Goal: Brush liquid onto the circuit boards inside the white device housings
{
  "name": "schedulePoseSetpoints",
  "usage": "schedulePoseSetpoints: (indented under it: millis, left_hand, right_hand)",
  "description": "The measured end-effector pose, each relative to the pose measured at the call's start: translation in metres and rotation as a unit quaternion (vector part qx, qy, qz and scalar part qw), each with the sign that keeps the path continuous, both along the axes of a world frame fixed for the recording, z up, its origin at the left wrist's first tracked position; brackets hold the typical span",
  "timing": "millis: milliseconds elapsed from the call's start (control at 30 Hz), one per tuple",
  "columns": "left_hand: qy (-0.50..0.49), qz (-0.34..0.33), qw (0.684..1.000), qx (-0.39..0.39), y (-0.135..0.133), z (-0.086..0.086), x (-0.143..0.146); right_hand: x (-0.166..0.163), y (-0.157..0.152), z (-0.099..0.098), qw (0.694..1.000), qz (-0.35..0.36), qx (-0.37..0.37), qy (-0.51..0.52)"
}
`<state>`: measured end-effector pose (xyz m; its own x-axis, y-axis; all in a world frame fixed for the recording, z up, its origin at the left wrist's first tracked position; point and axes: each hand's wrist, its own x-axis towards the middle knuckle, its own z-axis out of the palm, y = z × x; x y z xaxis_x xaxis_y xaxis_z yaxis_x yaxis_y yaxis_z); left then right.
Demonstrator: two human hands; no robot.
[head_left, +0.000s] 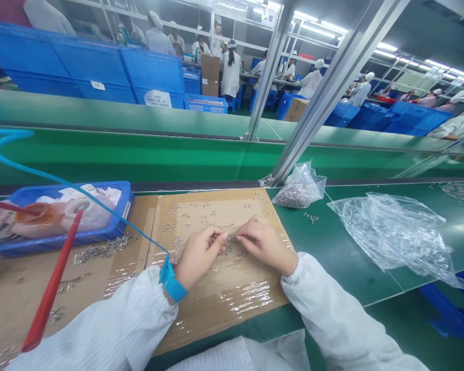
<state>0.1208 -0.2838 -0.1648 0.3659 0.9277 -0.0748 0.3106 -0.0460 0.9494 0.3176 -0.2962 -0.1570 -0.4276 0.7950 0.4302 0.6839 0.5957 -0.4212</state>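
Observation:
My left hand [203,253] is above the taped cardboard sheet [216,322], thumb and index finger pinched together. A blue wrist strap [172,282] with a coiled cord circles that wrist. Just to the right, my right hand [265,241] is also closed in a pinch, its fingertips close to the left ones. Whatever small piece lies between the fingertips is too small to make out. Small shiny metal parts [228,250] lie below the fingers, and more metal parts [170,226] are scattered over the cardboard.
On the left, a blue tray [129,196] holds bottles and white material, with a red-handled tool [54,283] in front. A bag of metal parts [294,190] stands by the metal post. Clear plastic bags [394,232] lie right. Blue bins [150,69] and several people are beyond.

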Motion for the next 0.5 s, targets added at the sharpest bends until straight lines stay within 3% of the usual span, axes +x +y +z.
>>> schedulePoseSetpoints:
  millis: [133, 267, 400, 500]
  left_hand:
    - [-0.016, 0.002, 1.0, -0.01, 0.001, -0.002, 0.001]
    - [-0.051, 0.012, 0.997, -0.052, 0.002, -0.002, 0.002]
    - [-0.073, 0.024, 0.994, -0.08, 0.003, 0.0, 0.002]
    - [-0.079, 0.019, 0.993, -0.088, 0.003, 0.0, 0.002]
  right_hand:
    - [0.002, 0.007, -0.005, 0.988, -0.084, 0.072, -0.104]
    - [0.002, 0.012, -0.009, 0.966, -0.085, 0.097, -0.225]
    - [0.002, 0.009, -0.011, 0.967, -0.055, 0.079, -0.238]
    - [0.0, 0.005, -0.006, 0.979, -0.076, 0.055, -0.181]
